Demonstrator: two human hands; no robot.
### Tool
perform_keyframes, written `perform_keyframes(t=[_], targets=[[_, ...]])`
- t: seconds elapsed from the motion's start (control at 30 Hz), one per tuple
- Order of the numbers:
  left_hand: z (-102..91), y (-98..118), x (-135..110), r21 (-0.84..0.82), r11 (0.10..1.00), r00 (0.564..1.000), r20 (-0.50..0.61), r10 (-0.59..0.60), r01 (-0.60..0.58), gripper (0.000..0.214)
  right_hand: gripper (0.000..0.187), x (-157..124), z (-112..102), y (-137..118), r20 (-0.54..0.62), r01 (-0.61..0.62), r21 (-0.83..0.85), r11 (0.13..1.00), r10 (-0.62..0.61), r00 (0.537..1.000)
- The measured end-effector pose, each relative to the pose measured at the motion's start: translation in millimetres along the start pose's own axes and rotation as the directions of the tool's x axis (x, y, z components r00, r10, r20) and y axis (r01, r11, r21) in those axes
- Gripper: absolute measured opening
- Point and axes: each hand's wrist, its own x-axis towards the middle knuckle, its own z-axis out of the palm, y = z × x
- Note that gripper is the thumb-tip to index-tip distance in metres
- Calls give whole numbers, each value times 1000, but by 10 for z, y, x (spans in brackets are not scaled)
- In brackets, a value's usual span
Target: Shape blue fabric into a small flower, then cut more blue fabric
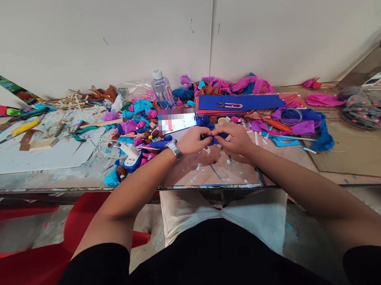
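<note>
My left hand [194, 139] and my right hand [236, 139] meet over the table's middle, both pinched on a small dark blue piece of crepe paper [216, 136] between them. A metal watch [174, 148] sits on my left wrist. Just behind my hands lies a phone [177, 122] with a lit screen. Around it are several small rolled paper flowers [142, 130] in pink, blue and brown.
A paint-stained table [224, 170] holds a water bottle [162, 91], blue and red paper sheets [239, 102] with a thread snipper [229, 105], a tape roll [290, 116], crepe scraps, green pliers [84, 132] and wooden sticks at left. A red chair [30, 264] stands below left.
</note>
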Motion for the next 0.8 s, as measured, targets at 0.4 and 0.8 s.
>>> perform_keyframes(t=[0.4, 0.8], targets=[[20, -38, 11, -13, 1000, 999, -26, -18, 18, 27, 17, -10, -15, -2, 39, -38, -29, 999, 39, 998], [68, -2, -9, 361, 929, 988, -99, 122, -79, 28, 17, 17, 6, -41, 110, -66, -54, 996, 71, 991]])
